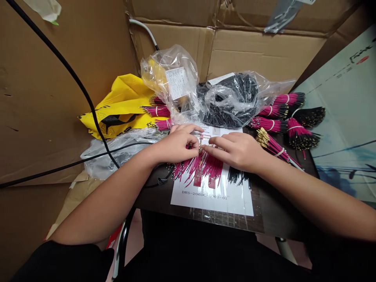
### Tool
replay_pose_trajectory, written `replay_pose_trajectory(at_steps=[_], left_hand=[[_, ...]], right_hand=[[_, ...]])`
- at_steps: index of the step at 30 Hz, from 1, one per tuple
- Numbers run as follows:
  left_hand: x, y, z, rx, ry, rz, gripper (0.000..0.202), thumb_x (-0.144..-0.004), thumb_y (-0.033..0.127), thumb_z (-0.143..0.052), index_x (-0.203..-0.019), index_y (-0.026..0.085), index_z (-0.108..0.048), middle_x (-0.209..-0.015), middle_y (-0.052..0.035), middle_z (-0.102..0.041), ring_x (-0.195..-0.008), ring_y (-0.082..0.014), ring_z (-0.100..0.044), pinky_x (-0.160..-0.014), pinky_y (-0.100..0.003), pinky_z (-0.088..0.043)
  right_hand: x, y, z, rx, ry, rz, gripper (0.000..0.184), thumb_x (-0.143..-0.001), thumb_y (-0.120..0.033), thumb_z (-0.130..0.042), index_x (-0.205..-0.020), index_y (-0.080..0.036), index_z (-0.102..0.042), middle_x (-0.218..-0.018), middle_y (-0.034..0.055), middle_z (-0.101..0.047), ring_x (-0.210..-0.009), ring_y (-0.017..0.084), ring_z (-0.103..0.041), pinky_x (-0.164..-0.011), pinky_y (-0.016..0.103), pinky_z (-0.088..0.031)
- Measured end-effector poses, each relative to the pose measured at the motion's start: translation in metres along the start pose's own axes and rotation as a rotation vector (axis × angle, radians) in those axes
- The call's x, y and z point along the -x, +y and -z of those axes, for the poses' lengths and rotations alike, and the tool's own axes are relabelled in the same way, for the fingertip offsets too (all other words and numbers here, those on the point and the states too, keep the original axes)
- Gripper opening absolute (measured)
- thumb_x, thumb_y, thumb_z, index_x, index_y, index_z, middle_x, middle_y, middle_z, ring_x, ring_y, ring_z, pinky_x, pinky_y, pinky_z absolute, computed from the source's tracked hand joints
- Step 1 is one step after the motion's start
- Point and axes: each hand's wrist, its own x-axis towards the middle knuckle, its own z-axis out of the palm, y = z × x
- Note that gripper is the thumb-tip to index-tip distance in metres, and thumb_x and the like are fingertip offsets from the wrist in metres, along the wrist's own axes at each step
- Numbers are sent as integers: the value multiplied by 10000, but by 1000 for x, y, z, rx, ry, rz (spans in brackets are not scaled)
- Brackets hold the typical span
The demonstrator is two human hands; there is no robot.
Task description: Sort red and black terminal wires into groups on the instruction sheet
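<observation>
Loose pink wires (pixel 211 167) with metal tips lie fanned over a taped-down printed sheet (pixel 188 198) on the dark table. My left hand (pixel 182 144) is closed at their upper ends, thumb and forefinger pinched beside small gold terminals (pixel 200 147). From the right, my right hand (pixel 237 152) reaches to the same gold ends, its fingers closed and its fingertips close to the left ones. Exactly how many wires each hand grips is hidden by the fingers. Some black wires (pixel 235 176) stick out below my right hand.
Banded pink wire bundles (pixel 272 125) and a black bundle (pixel 308 115) lie at the right. Behind my hands are a clear bag of black wires (pixel 227 98) and a yellow bag (pixel 123 102). Cardboard walls (pixel 264 55) stand around; a black cable (pixel 73 74) hangs at left.
</observation>
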Motion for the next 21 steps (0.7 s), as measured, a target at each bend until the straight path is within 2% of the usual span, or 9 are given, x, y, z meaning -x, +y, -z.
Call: replay_pose_trajectory(at_steps=[8,13,17,21], left_hand=[[1,-2,1,45,27,-29,154,-825,264,-612,-700,206,-682,-1510,-35,-501,-1437,-308,-401,-1221,-592,-218],[2,1,1,52,30,-44,128,-822,258,-630,-729,216,-709,-1533,-22,-482,-1449,-322,-378,-1228,-603,-203],[3,1,-1,17,54,-59,155,-883,288,-593,-785,214,-687,-1452,-47,-540,-1402,-305,-434,-1198,-584,-260],[3,-2,-2,-52,148,-100,125,-927,295,-572,-968,207,-651,-1335,-88,-575,-1309,-263,-507,-1141,-466,-369]], right_hand=[[-18,-1,-17,34,75,25,190,-1037,-172,-496,-955,-160,-667,-838,19,-667,-685,142,-505,-641,309,-356],[-21,0,-18,13,55,78,261,-1041,-141,-458,-855,-153,-640,-792,18,-646,-645,127,-483,-630,312,-347],[-11,9,-6,9,34,118,192,-1020,-132,-505,-897,-143,-653,-853,38,-684,-667,127,-525,-627,307,-384],[28,20,21,69,-14,-33,128,-996,-140,-552,-999,-175,-675,-998,68,-728,-706,139,-574,-611,307,-425]])
